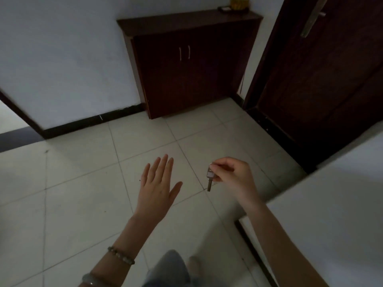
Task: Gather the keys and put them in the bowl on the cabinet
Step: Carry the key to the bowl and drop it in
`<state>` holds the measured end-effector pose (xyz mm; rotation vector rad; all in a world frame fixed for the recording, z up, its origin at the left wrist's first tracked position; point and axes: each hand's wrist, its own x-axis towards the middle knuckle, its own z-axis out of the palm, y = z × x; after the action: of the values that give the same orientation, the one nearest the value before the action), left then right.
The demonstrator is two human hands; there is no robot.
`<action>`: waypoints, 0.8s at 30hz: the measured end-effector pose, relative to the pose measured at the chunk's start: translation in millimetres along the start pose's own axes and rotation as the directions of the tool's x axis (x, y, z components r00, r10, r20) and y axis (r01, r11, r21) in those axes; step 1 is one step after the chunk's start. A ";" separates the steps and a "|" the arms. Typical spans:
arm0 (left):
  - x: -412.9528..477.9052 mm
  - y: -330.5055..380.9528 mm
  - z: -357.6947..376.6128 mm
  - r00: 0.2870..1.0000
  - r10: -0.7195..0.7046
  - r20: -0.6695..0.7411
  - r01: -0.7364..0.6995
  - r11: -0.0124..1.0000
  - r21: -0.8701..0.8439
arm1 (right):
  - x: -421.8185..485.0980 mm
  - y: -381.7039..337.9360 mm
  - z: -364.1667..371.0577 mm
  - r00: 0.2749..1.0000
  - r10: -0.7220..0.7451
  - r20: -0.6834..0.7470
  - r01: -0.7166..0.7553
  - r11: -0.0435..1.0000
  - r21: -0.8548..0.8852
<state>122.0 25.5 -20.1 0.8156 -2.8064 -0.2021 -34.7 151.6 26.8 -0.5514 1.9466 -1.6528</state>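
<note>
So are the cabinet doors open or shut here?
Shut. Both doors of the cabinet sit flush with its front, their two handles side by side at the centre seam, no gap showing.

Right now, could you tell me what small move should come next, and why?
Probably step toward the cabinet: the right hand already pinches a key, the left hand is open and empty, and the yellowish bowl sits far off.
</note>
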 end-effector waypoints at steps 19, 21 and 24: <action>346.1 -104.0 23.9 0.992 0.109 -0.055 -0.112 0.993 -0.048 | 324.8 -65.0 62.4 0.995 -0.054 -0.085 0.049 0.997 -0.056; 379.6 -112.2 24.4 0.990 0.122 -0.064 -0.125 0.991 -0.053 | 354.2 -72.1 68.5 0.993 -0.058 -0.101 0.052 0.997 -0.062; 423.2 -119.7 29.3 0.988 0.154 -0.034 -0.156 0.986 -0.062 | 392.1 -77.7 72.0 0.991 -0.055 -0.123 0.052 0.998 -0.026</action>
<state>-172.5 -301.9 -1.8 0.5785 -2.8039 -0.2512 -297.7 -157.4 45.0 -0.5256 2.0581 -1.7367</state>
